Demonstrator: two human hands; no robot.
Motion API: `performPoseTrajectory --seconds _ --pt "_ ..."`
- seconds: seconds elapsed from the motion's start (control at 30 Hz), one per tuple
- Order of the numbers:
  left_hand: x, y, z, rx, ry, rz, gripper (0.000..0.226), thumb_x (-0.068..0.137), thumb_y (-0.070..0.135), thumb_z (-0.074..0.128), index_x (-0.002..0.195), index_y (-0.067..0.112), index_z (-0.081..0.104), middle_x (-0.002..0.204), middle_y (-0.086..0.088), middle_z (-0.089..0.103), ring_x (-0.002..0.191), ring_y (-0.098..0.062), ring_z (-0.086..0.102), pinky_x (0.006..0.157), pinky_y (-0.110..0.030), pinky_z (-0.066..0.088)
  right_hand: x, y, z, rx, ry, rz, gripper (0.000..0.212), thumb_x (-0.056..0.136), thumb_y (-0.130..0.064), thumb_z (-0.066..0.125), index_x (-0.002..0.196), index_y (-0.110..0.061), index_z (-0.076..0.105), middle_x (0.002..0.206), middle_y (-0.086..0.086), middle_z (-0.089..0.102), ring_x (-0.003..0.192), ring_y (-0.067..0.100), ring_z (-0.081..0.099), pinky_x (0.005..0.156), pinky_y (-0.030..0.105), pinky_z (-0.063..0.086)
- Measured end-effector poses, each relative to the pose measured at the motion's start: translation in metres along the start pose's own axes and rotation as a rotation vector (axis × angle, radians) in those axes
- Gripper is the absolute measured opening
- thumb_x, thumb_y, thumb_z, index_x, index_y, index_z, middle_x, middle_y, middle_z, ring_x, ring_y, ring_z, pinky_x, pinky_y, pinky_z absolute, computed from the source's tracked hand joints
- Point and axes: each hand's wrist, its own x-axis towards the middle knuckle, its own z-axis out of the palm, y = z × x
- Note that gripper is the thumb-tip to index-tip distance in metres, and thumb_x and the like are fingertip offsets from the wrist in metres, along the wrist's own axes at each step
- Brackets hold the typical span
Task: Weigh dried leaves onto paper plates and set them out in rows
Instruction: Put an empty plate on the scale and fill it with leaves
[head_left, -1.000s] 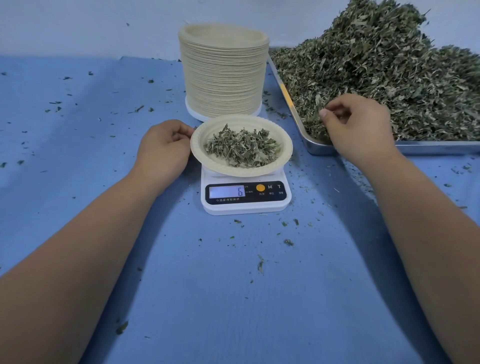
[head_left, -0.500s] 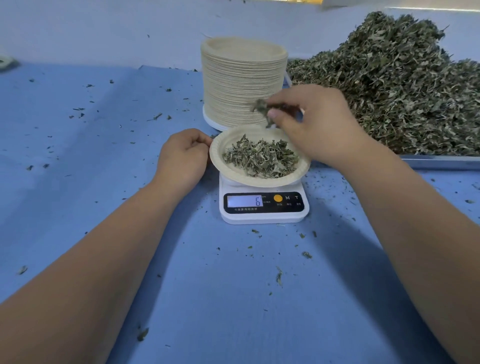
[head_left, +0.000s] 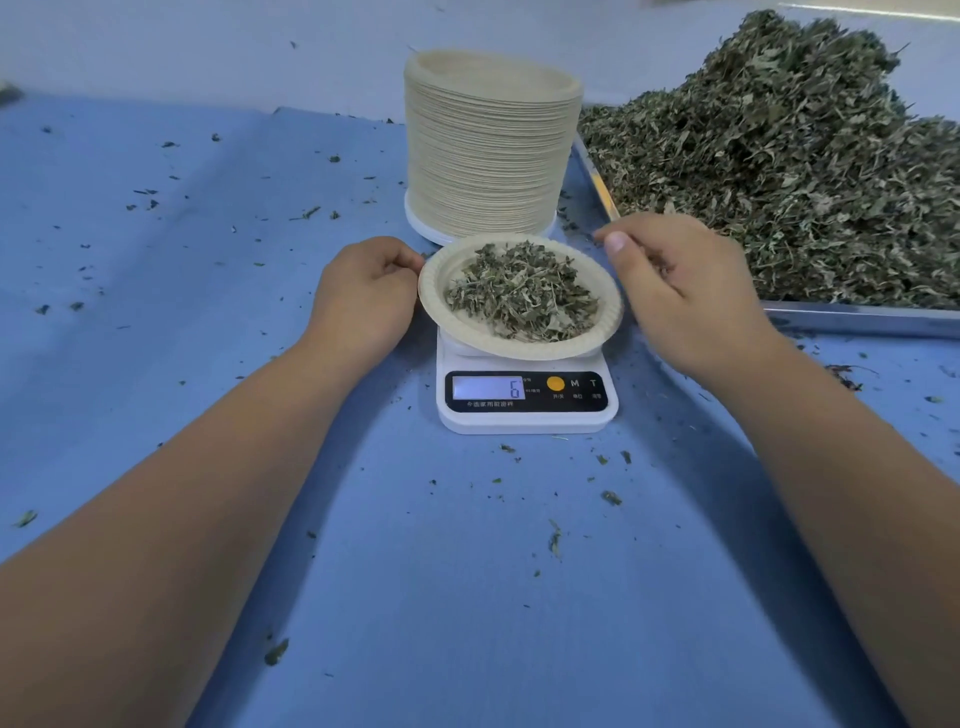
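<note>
Sitting at the centre of the frame, the paper plate (head_left: 597, 340) rests on a small white scale (head_left: 524, 422) and carries a loose mound of dried leaves (head_left: 519, 296). It looks slightly tilted, its near edge hanging over the scale's display (head_left: 487, 388), which shows a 6. The left hand (head_left: 363, 296) lies just left of the plate with its fingers curled in, and they meet the plate's left rim (whether they pinch it or only touch it I cannot tell). The right hand (head_left: 691, 296) hangs just right of the plate, close to its rim, with fingers loosely bent, the thumb (head_left: 615, 241) standing apart from them and nothing gripped; a few leaf scraps show by its fingers. Directly behind the scale, toward the top centre, stands a tall stack of plates (head_left: 488, 156). At the upper right a metal tray (head_left: 857, 314) holds a big heap of leaves (head_left: 779, 171). Everything sits on a blue table cover (head_left: 467, 597), which is speckled with leaf crumbs (head_left: 611, 497) around the scale and out toward the upper left.
</note>
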Motion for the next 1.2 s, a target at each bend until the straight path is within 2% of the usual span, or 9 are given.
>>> performPoseTrajectory --seconds 0.1,0.23,0.33,0.43,0.6,0.7,0.87,1.0,1.2 --pt "0.001 -0.001 0.000 0.006 0.002 0.008 0.030 0.078 0.011 0.045 0.078 0.022 0.073 0.069 0.004 0.072 0.065 -0.012 0.060 0.066 -0.033 0.051 -0.007 0.017 -0.005 -0.103 -0.009 0.084 0.029 0.105 -0.032 0.046 0.117 -0.020 0.070 0.103 0.004 0.069 0.106 0.022 0.057 0.082 0.026 0.037" --pt "0.001 -0.004 -0.001 0.009 -0.006 0.014 0.033 0.080 0.010 0.045 0.077 0.027 0.073 0.070 0.001 0.072 0.066 -0.014 0.060 0.068 -0.036 0.052 -0.005 0.029 -0.010 -0.219 -0.020 0.185 0.028 0.102 -0.034 0.047 0.113 -0.019 0.069 0.086 0.003 0.064 0.091 0.029 0.058 0.077 0.034 0.044" --pt "0.001 -0.004 -0.002 0.003 -0.004 0.013 0.034 0.081 0.009 0.045 0.078 0.028 0.073 0.072 -0.002 0.072 0.067 -0.015 0.061 0.069 -0.038 0.053 -0.006 0.034 -0.008 -0.339 -0.175 0.296 0.036 0.104 -0.043 0.040 0.092 -0.018 0.063 0.074 0.000 0.058 0.078 0.033 0.056 0.079 0.042 0.046" --pt "0.002 -0.004 -0.001 0.010 -0.004 0.011 0.033 0.081 0.010 0.047 0.079 0.028 0.073 0.069 0.001 0.071 0.066 -0.014 0.059 0.067 -0.037 0.050 -0.007 0.033 -0.006 -0.431 -0.253 0.313 0.055 0.106 -0.049 0.030 0.067 -0.015 0.045 0.061 0.003 0.051 0.061 0.027 0.048 0.075 0.041 0.037" --pt "0.002 -0.004 -0.001 0.013 -0.005 0.007 0.032 0.080 0.011 0.048 0.080 0.029 0.074 0.072 0.000 0.071 0.069 -0.014 0.060 0.070 -0.036 0.050 -0.007 0.031 -0.002 -0.480 -0.234 0.286 0.055 0.105 -0.052 0.031 0.065 -0.016 0.045 0.058 0.000 0.050 0.055 0.018 0.041 0.073 0.040 0.035" --pt "0.001 -0.004 0.000 0.014 -0.001 0.007 0.032 0.081 0.008 0.049 0.080 0.028 0.074 0.069 0.002 0.071 0.067 -0.014 0.059 0.069 -0.035 0.050 -0.008 0.032 -0.001 -0.464 -0.205 0.262 0.056 0.105 -0.051 0.034 0.064 -0.015 0.043 0.056 0.001 0.048 0.054 0.018 0.042 0.071 0.037 0.033" --pt "-0.001 -0.002 -0.001 0.007 -0.004 0.009 0.034 0.081 0.008 0.048 0.079 0.029 0.074 0.069 0.001 0.071 0.068 -0.014 0.060 0.070 -0.036 0.051 -0.006 0.036 -0.003 -0.374 -0.137 0.270 0.061 0.102 -0.050 0.043 0.059 -0.006 0.045 0.048 0.008 0.043 0.049 0.030 0.046 0.048 0.028 0.027" --pt "-0.001 -0.001 -0.002 -0.012 -0.006 0.002 0.036 0.080 0.006 0.046 0.078 0.028 0.074 0.069 0.002 0.072 0.071 -0.016 0.062 0.073 -0.038 0.053 -0.004 0.037 -0.007 -0.334 -0.136 0.269 0.058 0.099 -0.048 0.050 0.057 -0.008 0.047 0.048 0.008 0.045 0.050 0.027 0.046 0.048 0.028 0.027" --pt "-0.002 0.000 -0.002 -0.042 -0.003 -0.005 0.035 0.080 0.005 0.047 0.077 0.026 0.074 0.065 0.005 0.071 0.066 -0.013 0.062 0.070 -0.034 0.052 0.002 0.034 -0.024 -0.137 -0.215 0.359 0.029 0.092 -0.043 0.067 0.074 -0.021 0.074 0.070 -0.003 0.070 0.068 0.011 0.062 0.056 0.022 0.040"
